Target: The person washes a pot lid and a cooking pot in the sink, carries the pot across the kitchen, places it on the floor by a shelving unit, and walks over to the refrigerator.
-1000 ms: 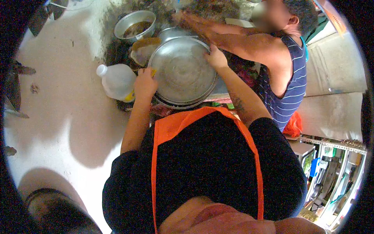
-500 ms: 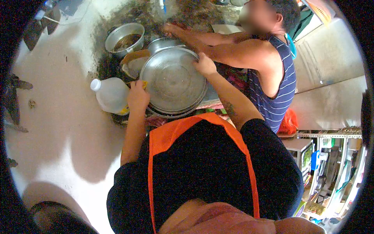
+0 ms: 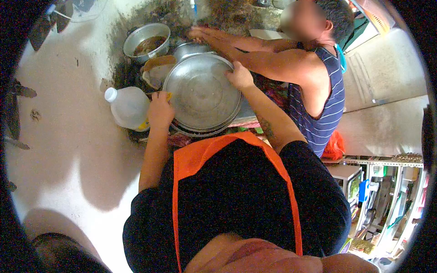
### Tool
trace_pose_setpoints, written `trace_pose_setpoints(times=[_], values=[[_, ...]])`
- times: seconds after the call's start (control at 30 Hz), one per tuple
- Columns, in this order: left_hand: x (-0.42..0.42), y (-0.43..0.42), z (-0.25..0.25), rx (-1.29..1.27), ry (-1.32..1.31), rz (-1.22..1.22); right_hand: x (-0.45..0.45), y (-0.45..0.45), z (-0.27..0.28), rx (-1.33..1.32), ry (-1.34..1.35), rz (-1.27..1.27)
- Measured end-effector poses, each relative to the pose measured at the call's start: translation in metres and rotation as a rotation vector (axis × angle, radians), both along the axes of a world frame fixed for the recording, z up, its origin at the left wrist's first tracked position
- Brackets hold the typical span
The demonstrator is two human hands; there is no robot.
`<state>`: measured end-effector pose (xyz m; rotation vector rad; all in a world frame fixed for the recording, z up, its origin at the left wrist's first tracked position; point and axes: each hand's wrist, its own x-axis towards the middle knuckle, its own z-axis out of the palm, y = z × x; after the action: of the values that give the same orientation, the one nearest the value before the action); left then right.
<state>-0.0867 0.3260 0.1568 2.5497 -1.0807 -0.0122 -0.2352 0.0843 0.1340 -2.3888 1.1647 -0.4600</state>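
My right hand [image 3: 240, 76] grips the upper right rim of a large round metal pan [image 3: 205, 93], thumb over its edge. The pan is tilted, its dull grey face with a faint ring toward me, and a darker rim shows beneath it. At the pan's left edge, my left hand [image 3: 160, 110] has its fingers closed round a small yellow pad [image 3: 169, 97], mostly hidden by the fingers. Just left of that hand stands a cloudy plastic jug [image 3: 129, 109] with a white cap. A brown-rimmed bowl-like vessel [image 3: 157, 73] sits behind the pan.
A metal pot [image 3: 146, 43] with brown liquid stands farther back. Another metal vessel [image 3: 191, 51] is partly hidden behind the pan. On the right, a person in a striped top [image 3: 321, 104] reaches both arms across behind it. Shelves [image 3: 378, 204] stand at lower right; a pale wall [image 3: 63, 118] lies left.
The view has shifted slightly. The pan and both my hands hold nearly the same place; the other person's hands have moved a little at the back.
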Motion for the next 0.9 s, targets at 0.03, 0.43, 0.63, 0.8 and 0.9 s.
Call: trace_pose_setpoints(times=[0.03, 0.43, 0.63, 0.8, 0.9], values=[[0.0, 0.0, 0.001, 0.001, 0.001, 0.0, 0.001, -0.002, -0.003, -0.006, -0.006, 0.002], [0.013, -0.002, -0.01, 0.033, 0.011, -0.001, 0.012, -0.003, -0.007, 0.033, 0.071, -0.013], [0.007, -0.004, -0.004, 0.037, -0.031, -0.005, 0.008, -0.005, -0.004, 0.038, 0.056, -0.031], [0.004, -0.004, 0.003, 0.05, 0.0, -0.003, 0.006, -0.004, -0.001, 0.016, 0.024, -0.02], [0.007, -0.004, -0.002, 0.029, -0.024, -0.019, 0.008, -0.002, 0.005, 0.075, 0.077, -0.027]])
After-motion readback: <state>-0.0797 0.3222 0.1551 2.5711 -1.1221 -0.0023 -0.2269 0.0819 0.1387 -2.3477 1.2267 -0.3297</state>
